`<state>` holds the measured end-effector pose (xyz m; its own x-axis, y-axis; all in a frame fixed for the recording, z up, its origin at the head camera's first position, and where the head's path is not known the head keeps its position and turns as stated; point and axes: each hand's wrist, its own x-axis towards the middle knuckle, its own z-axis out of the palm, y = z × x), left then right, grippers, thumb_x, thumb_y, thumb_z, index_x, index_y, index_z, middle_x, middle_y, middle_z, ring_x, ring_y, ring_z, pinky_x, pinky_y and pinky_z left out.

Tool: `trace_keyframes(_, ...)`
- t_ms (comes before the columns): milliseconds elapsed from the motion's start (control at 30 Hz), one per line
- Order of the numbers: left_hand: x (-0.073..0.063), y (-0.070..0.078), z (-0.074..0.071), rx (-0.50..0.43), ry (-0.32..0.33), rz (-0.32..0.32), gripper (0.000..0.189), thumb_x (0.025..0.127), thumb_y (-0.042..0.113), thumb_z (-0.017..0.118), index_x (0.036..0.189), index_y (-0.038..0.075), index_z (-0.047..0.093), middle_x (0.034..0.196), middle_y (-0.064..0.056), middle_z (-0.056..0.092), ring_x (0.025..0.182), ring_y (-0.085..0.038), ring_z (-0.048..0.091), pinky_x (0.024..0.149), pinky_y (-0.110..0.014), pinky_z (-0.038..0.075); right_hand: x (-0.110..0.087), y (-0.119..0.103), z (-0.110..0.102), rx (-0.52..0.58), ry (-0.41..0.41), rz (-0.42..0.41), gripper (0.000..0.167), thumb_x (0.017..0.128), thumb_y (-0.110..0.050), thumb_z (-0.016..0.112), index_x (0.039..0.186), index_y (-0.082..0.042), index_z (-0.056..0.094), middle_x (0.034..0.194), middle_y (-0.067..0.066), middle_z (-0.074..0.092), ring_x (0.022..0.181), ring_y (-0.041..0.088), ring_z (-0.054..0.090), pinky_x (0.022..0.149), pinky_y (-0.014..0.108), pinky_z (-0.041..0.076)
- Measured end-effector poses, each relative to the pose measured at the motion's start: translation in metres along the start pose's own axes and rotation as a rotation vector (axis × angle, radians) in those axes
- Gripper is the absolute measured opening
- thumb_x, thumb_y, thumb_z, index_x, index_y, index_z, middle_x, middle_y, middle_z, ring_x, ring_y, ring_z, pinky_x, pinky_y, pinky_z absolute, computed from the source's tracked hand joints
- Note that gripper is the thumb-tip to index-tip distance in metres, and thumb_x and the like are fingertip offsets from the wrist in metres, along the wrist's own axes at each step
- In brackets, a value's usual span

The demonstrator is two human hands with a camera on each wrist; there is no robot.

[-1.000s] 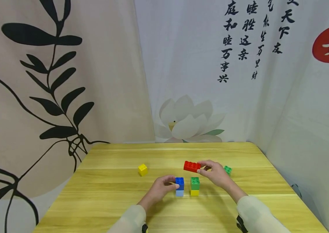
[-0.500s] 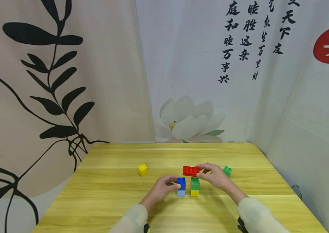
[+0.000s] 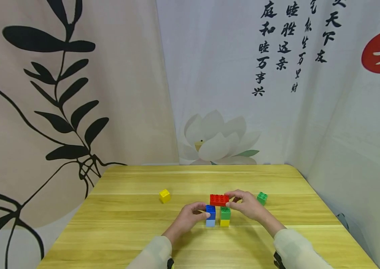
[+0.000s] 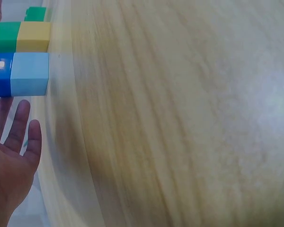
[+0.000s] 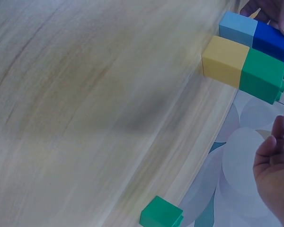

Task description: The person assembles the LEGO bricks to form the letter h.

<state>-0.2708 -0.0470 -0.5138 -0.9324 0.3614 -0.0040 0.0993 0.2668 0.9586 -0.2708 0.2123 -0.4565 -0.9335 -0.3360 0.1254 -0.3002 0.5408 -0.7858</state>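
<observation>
My right hand (image 3: 246,203) pinches a long red building block (image 3: 219,200) by its right end, just above two short stacks. The left stack is a dark blue block (image 3: 211,212) on a light blue block (image 3: 210,223). Beside it, a green block (image 3: 225,213) sits on a yellow block (image 3: 224,223). With thumb and fingers, my left hand (image 3: 188,218) grips the dark blue block from the left. In the right wrist view a small gap separates the red block's visible edge from the green block's studs (image 5: 281,87). Only a sliver of red shows there.
A loose yellow block (image 3: 164,196) lies at the back left of the wooden table (image 3: 126,216). Another green block (image 3: 262,198) lies to the right, behind my right hand. A printed curtain (image 3: 136,93) hangs behind the table.
My right hand has brought the red block down and slightly left, over the two stacks. The left hand has slid the blue stack a little right, closer to the green and yellow stack.
</observation>
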Motion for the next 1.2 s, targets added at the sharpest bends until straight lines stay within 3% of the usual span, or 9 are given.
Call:
trace_keyframes(267, 0.002, -0.001, 0.003, 0.019, 0.021, 0.005, 0.036, 0.091, 0.034, 0.074, 0.12, 0.015, 0.067, 0.115, 0.002, 0.066, 0.104, -0.021, 0.061, 0.09, -0.042, 0.052, 0.0, 0.002, 0.002, 0.017, -0.024, 0.001, 0.036, 0.093, -0.027, 0.072, 0.124, -0.01, 0.068, 0.113, 0.004, 0.064, 0.093, 0.022, 0.056, 0.07, 0.034, 0.05)
trace_keyframes(533, 0.001, 0.0, 0.003, 0.036, 0.026, -0.022, 0.054, 0.087, 0.032, 0.078, 0.134, 0.013, 0.06, 0.122, -0.003, 0.064, 0.107, -0.024, 0.06, 0.09, -0.044, 0.052, -0.002, 0.004, 0.004, 0.028, -0.044, -0.006, 0.039, 0.092, -0.024, 0.072, 0.126, -0.006, 0.066, 0.113, 0.004, 0.064, 0.093, 0.022, 0.055, 0.069, 0.033, 0.05)
trace_keyframes(767, 0.004, 0.006, -0.004, 0.023, 0.039, 0.005, 0.061, 0.087, 0.035, 0.078, 0.139, 0.012, 0.056, 0.123, -0.003, 0.064, 0.108, -0.024, 0.059, 0.091, -0.045, 0.052, -0.001, 0.002, 0.006, 0.022, -0.051, -0.015, 0.038, 0.093, -0.024, 0.072, 0.126, -0.007, 0.067, 0.112, 0.004, 0.064, 0.093, 0.022, 0.056, 0.068, 0.031, 0.05)
trace_keyframes(1200, 0.005, 0.021, -0.007, 0.061, 0.036, 0.035, 0.052, 0.09, 0.037, 0.074, 0.135, 0.015, 0.061, 0.125, -0.005, 0.065, 0.11, -0.025, 0.059, 0.092, -0.045, 0.052, 0.001, 0.002, 0.007, 0.033, -0.06, -0.015, 0.037, 0.092, -0.023, 0.073, 0.125, -0.008, 0.068, 0.112, 0.004, 0.064, 0.092, 0.022, 0.056, 0.068, 0.031, 0.051)
